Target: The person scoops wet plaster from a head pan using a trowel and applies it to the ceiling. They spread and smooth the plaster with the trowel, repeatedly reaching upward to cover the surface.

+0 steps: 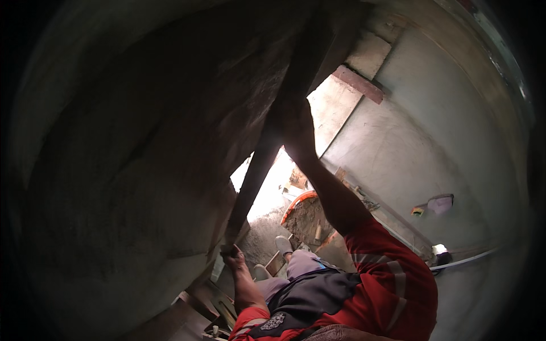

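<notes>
A long straight board [259, 173], dark against the light, runs slantwise from low left to the top of the head view, along a dark rough wall [131, 153]. My left hand [233, 256] is closed around its lower end. Higher up, my right arm reaches out, and my right hand [294, 125] lies on the board in deep shadow. Its fingers blend into the dark, but the hand appears wrapped on the board's edge. Below the board stands a round tub [307, 219] with an orange rim, holding grey mortar and a small tool with a pale handle [318, 232].
Planks and timber pieces [207, 304] lie at the lower left. To the right stands a pale wall [421, 148] with a reddish block [358, 83] near its top and a lilac item [439, 204] on it. A white pipe or cable [469, 258] runs at the right. My shoe [282, 244] is near the tub.
</notes>
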Demonstrator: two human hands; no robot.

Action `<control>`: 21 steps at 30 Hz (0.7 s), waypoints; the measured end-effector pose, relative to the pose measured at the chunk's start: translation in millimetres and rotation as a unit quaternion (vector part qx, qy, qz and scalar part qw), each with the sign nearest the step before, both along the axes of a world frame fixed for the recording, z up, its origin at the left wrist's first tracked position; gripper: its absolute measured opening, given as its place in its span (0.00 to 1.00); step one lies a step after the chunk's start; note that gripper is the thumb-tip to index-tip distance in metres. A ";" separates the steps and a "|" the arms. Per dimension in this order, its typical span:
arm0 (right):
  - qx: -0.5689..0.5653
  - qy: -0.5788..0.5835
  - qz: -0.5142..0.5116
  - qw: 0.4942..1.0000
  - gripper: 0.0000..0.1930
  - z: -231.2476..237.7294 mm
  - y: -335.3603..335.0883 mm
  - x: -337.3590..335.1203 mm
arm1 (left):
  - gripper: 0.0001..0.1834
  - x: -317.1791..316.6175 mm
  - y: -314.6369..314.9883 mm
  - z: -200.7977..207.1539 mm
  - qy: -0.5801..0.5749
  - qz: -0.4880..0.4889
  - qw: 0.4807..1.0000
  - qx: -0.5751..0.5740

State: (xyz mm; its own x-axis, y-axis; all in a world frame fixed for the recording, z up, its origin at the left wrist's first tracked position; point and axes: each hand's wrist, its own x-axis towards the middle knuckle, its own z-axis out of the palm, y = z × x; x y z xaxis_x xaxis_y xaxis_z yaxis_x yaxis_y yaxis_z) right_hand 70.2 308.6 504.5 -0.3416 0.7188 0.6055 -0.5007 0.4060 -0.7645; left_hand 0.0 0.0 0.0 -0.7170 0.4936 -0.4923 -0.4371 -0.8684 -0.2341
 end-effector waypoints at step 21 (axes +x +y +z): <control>0.113 -0.139 -0.263 0.948 0.21 29.7 456.8 102.5 | 0.27 103.3 260.7 178.5 -0.015 -0.121 0.991 0.057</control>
State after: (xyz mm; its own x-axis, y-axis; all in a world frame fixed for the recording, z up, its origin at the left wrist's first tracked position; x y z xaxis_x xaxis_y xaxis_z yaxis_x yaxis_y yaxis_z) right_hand 172.7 765.4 534.2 -0.1409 0.6963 0.7037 0.0232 0.7130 -0.7008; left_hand 103.3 260.7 178.5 -0.5574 0.7031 -0.4416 -0.6206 -0.7061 -0.3409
